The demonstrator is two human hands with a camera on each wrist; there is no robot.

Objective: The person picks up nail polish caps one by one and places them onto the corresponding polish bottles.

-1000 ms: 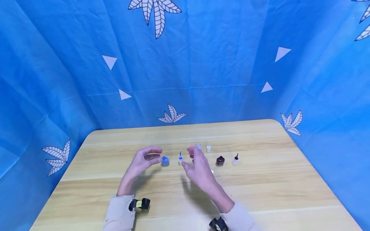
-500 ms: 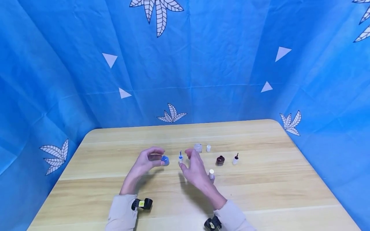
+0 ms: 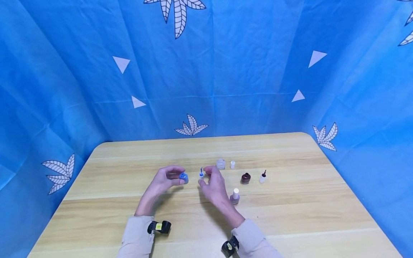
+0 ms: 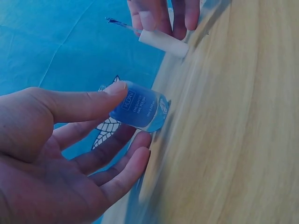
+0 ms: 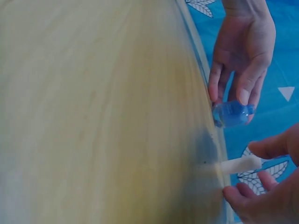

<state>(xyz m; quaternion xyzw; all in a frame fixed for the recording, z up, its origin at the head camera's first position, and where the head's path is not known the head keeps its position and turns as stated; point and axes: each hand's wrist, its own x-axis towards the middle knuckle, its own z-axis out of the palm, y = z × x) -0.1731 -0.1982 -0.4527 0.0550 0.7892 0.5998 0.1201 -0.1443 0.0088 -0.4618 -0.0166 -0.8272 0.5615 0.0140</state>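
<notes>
An uncapped blue nail polish bottle (image 3: 184, 178) stands on the table. My left hand (image 3: 162, 180) holds it from the left; in the left wrist view the thumb lies on the bottle's (image 4: 140, 108) side, with the other fingers behind and below. Just right of it, a white brush cap (image 3: 201, 175) stands upright with its blue-coated brush pointing up. My right hand (image 3: 214, 186) is beside this cap, thumb and fingers spread about it. A gap shows between the fingers and the cap (image 5: 240, 164) in the right wrist view.
Behind my right hand stand a clear bottle (image 3: 221, 164) and a small white cap (image 3: 232, 165). Farther right are a dark red bottle (image 3: 246, 178) and its brush cap (image 3: 262, 177), brush up. A capped pale purple bottle (image 3: 235, 197) is near my right wrist. Blue cloth (image 3: 251, 71) surrounds the table.
My left hand has moved right onto the blue bottle. The right hand has shifted slightly left, closer to the white brush cap, uncovering the clear and pale purple bottles.
</notes>
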